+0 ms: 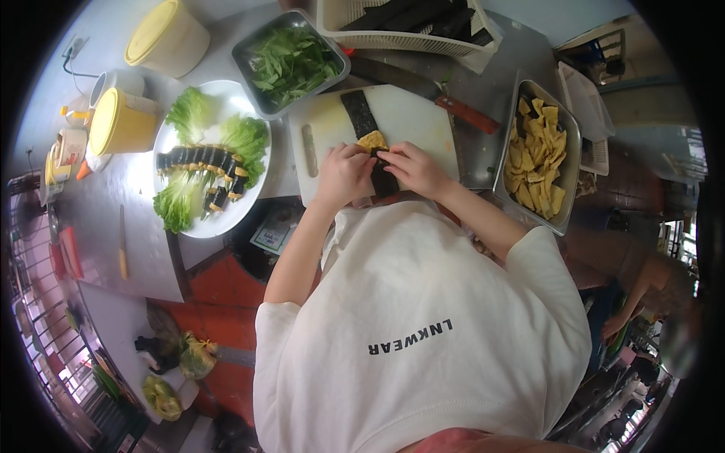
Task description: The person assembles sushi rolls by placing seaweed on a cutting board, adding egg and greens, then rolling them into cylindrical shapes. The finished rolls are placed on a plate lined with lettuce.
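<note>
A dark seaweed strip (pixel 359 112) lies lengthwise across the white cutting board (pixel 424 113), with a yellow fried piece (pixel 371 140) on its middle. My left hand (pixel 343 172) is closed at the left side of the strip, its fingertips pinched at the near edge of the yellow piece. From the other side, my right hand (pixel 414 167) pinches the seaweed just below that piece. The fingers partly hide the near part of the strip, which continues toward me between my hands.
Left stands a white plate (pixel 260 175) of lettuce and seaweed rolls. Behind are a metal tray of green leaves (pixel 294 64) and a basket (pixel 408 38) of dark seaweed. A cleaver (pixel 468 113) lies beyond the board; right is a tray of yellow pieces (pixel 538 155). Another person (pixel 642 279) is at right.
</note>
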Demonstrator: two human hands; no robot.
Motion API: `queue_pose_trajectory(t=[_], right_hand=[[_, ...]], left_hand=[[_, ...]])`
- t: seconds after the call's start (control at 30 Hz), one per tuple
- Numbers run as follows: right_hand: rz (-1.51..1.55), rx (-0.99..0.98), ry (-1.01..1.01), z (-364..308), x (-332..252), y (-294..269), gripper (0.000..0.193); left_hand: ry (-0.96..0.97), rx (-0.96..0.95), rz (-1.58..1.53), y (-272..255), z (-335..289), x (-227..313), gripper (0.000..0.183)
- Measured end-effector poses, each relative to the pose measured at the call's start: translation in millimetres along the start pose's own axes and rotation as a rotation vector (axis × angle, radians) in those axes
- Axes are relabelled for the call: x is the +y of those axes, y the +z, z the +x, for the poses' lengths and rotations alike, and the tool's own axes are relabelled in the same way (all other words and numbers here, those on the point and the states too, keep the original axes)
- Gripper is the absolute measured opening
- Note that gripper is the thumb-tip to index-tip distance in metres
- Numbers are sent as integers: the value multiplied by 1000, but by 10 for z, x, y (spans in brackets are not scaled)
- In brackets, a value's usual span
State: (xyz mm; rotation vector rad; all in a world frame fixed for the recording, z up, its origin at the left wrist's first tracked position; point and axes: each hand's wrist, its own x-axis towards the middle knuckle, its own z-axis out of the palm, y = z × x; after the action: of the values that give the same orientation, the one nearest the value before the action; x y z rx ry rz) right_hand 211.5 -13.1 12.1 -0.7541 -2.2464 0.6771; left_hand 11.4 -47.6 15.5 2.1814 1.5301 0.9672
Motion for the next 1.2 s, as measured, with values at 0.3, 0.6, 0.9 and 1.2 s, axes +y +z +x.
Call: queue_pose_trajectory(t=[0.3,0.6,0.9,1.2], right_hand=[[18,-145,144,169,121,7,20],[-114,-75,-149,169,199,-68,30],[-159,-91,-123,164,231,-39,33],[-156,-107,-89,196,240,-68,21]], left_hand=[[15,34,46,-6,-47,20,17],[-178,-43,-6,-3,130,-46,11],[-130,-102,-43,-28,186,-123,14],[-3,75,-101,15,49,-93,24]])
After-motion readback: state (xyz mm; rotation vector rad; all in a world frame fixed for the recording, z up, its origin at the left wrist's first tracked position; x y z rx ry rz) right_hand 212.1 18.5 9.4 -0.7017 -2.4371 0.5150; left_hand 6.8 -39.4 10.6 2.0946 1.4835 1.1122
